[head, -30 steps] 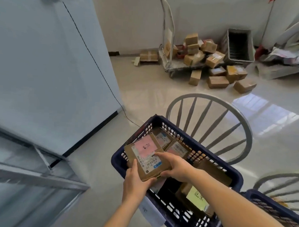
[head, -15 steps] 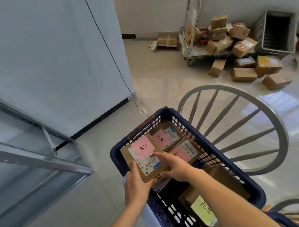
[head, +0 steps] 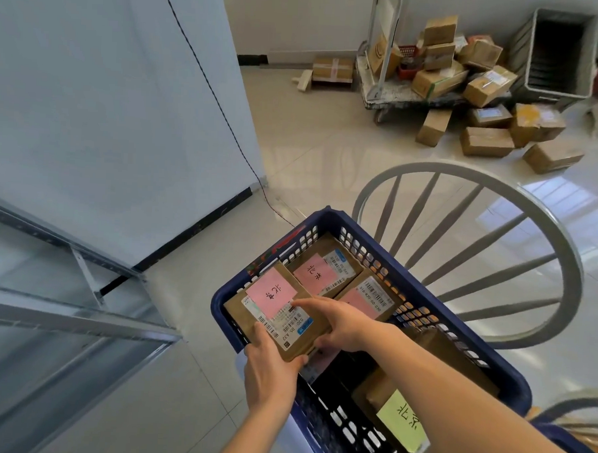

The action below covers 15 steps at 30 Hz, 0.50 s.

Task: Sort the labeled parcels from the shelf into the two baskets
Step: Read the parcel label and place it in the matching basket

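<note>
Both hands grasp a flat brown cardboard parcel (head: 276,316) bearing a pink note: the left hand (head: 270,372) pinches its near edge, the right hand (head: 341,325) clasps its right side. It sits over the near-left corner of the perforated blue plastic basket (head: 451,311), beside two pink-labelled parcels (head: 323,270). A spoked metal chair back (head: 496,235) stands behind.

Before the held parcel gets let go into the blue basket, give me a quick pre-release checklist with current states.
1. Held parcel gripped by left hand and right hand: ok.
2. Parcel over blue basket: ok.
3. Its pink label matches pink-labelled parcel inside: ok.
4. Free spot underneath: cannot tell, hidden.
5. Green-labelled parcel belongs in this basket: cannot tell.
</note>
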Tool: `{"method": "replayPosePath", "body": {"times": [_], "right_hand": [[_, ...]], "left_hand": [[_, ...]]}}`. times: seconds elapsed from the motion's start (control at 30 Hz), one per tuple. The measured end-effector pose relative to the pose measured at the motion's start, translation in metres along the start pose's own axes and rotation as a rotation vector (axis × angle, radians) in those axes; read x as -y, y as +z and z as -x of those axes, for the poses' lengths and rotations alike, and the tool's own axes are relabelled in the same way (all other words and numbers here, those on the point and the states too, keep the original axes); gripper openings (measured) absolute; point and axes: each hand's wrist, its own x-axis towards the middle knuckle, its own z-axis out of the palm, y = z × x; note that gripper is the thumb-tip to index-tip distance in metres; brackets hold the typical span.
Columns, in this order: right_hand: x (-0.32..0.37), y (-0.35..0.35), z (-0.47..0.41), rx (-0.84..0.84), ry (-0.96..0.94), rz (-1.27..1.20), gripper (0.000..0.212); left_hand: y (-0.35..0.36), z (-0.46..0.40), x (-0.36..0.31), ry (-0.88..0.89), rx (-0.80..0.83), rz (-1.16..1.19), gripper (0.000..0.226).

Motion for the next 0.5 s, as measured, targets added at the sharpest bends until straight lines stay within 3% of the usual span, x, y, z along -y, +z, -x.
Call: {"method": "replayPosePath", "body": {"times": [0.5], "right_hand": [[-0.0009, 0.0007, 0.0031, 0.014, 0.025, -0.055, 0.085]], "left_hand": [[-0.0093, 0.0033, 0.0021, 0.024, -0.007, -0.144, 0.100]]}}
